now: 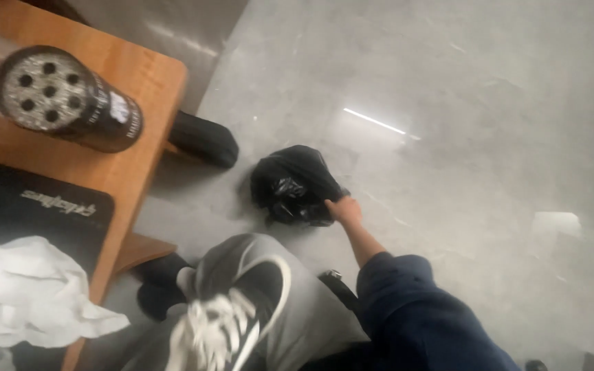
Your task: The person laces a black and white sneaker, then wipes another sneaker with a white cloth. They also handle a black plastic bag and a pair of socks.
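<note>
White crumpled cloth sits closest to the lens, on a black mat far left of the hand. Right hand reaches down, arm extended in a dark blue sleeve, fingers curled into one black plastic bag on the grey floor; the bag lies just left of the hand and touches it. Left hand is out of view. Near the wrist: one raised black-and-white sneaker. Further left: one wooden table and one black perforated-cap cylinder on it.
</note>
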